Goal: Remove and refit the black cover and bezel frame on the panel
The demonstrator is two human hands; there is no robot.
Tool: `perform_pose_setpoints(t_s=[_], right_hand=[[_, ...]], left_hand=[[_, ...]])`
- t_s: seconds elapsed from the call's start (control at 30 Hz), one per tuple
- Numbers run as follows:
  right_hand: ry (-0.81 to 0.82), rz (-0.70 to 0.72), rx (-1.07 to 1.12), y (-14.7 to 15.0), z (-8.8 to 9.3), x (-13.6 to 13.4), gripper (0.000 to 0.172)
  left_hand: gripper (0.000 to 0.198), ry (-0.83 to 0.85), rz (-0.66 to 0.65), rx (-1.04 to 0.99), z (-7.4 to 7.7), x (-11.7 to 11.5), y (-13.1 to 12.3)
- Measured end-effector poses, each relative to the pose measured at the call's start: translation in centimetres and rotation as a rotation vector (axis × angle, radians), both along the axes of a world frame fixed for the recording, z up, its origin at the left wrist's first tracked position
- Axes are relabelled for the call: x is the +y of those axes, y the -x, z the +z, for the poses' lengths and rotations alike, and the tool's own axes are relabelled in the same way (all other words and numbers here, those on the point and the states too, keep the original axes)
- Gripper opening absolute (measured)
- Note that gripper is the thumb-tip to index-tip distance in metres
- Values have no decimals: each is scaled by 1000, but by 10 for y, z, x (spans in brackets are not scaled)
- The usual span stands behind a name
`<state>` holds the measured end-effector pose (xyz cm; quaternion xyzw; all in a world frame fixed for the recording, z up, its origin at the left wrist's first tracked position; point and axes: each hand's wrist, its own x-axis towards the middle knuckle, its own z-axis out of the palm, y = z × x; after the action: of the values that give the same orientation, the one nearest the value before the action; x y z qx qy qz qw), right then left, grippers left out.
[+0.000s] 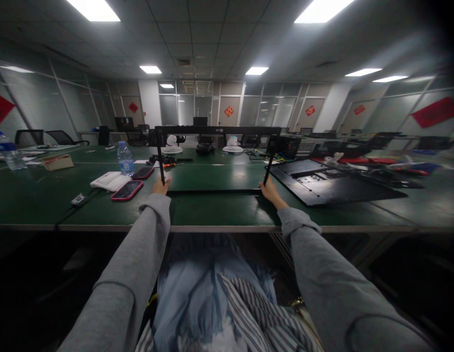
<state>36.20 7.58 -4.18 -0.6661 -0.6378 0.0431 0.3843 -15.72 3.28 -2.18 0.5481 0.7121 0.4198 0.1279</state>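
A thin black rectangular frame [219, 130], like a monitor bezel with a small light logo on its upper bar, stands upright over the green table [215, 212]. Its middle is open, so the tabletop shows through. My left hand [161, 186] is closed around the lower part of its left side. On the right side, low down, my right hand [270, 189] grips it in the same way. The lower bar rests on or just above the tabletop; I cannot tell which. Beside my right hand lies a flat black panel [344, 188], possibly a monitor's back part.
Left of the frame are a pink-edged phone [127, 190], a second phone [143, 173], a white cloth or tissue pack [110, 181] and a water bottle [125, 159]. Another bottle [10, 150] stands far left. Small white fans [232, 144] and cables sit behind the frame.
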Motion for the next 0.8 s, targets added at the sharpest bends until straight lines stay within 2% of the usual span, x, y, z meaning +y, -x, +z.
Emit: perform_pose_setpoints(t_s=[0.13,0.27,0.4,0.53,0.73,0.8], right_hand=[[-3,-41,-66,6,7,-10,53],[26,-127,-128,10,11,-15,52],[97,-88,-216,8,7,-12,48],[97,-118,-336,5,3,-8,46],[145,-157,-367,4,1,-10,46],[169,-163,-368,4,2,-10,45]], left_hand=[[44,-33,47,65,3,-4,-3],[34,-13,57,169,7,-7,-5],[31,57,49,248,6,-7,-3],[34,80,56,255,2,-4,-2],[30,73,40,241,-4,-1,4],[33,9,-31,234,-6,-1,6]])
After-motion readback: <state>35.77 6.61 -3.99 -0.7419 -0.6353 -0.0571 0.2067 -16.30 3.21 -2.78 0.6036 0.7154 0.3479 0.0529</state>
